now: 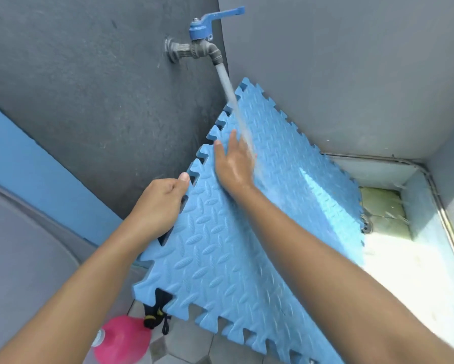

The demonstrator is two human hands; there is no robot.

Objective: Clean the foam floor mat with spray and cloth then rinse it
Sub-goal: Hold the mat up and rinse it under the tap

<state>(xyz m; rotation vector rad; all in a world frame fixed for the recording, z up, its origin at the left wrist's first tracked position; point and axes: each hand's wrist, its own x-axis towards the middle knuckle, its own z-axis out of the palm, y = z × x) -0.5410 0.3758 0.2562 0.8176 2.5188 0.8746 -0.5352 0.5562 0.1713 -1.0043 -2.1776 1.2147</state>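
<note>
A light blue foam floor mat [220, 253] with a tread pattern and jigsaw edges leans tilted over the wash basin, its top corner against the grey wall. My left hand [160, 203] grips the mat's left edge, thumb on its front face. With straight fingers, my right hand [232, 164] presses flat on the upper part of the mat. A stream of water [229, 93] runs from the wall tap [202, 46] onto the mat just beside that hand. No cloth is in view.
A pale basin floor [409, 292] with a drain [367, 224] lies to the right, bordered by a metal rim. A pink spray bottle [120, 340] with a black trigger head stands on the tiled floor at lower left. Grey walls close in behind.
</note>
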